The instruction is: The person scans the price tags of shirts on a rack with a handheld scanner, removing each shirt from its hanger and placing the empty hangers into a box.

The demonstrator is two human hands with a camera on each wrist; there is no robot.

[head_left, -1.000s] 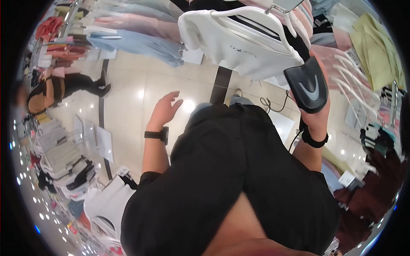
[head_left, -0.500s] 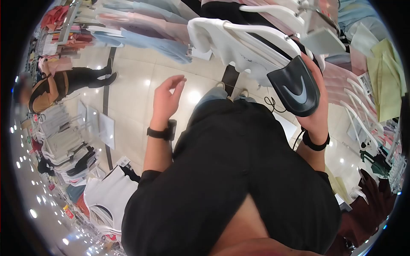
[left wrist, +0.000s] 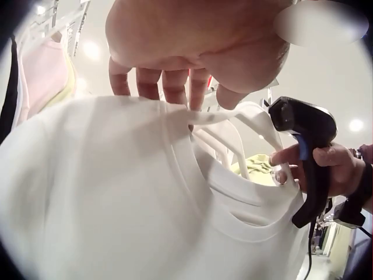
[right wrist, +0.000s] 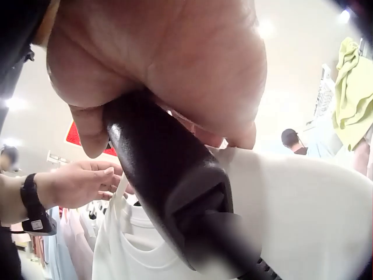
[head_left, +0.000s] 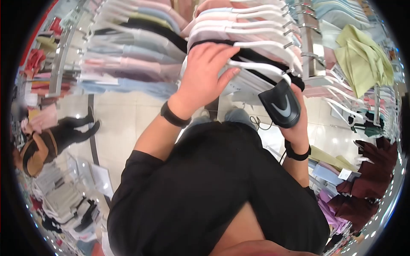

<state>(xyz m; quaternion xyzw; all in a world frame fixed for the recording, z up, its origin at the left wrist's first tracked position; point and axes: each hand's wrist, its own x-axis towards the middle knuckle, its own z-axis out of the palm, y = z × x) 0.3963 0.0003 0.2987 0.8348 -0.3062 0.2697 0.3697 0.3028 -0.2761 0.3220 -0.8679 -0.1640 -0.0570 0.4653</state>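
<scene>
My right hand (head_left: 299, 126) grips a black handheld barcode scanner (head_left: 279, 104), its cable trailing downward. In the left wrist view the fingers wrap the scanner's handle (left wrist: 315, 181) beside the collar of a white T-shirt (left wrist: 111, 192). The T-shirt hangs on a white hanger (head_left: 260, 67) at the front of the rack. My left hand (head_left: 200, 79) reaches over the T-shirt's shoulder, fingers extended and thumb apart. Its fingertips lie right at the shoulder and partly behind it in the left wrist view.
Pink, black and grey garments (head_left: 230, 32) hang behind on the same metal rail (head_left: 311, 42). A yellow-green garment (head_left: 365, 64) hangs at right, dark red clothes (head_left: 371, 166) below it. Another person (head_left: 55, 141) stands at far left. Display boards (head_left: 100, 177) stand low at left.
My left hand has risen from beside my body to the T-shirt's shoulder. The right hand with the scanner has shifted slightly left and lower in the head view, which now shows more of the rack.
</scene>
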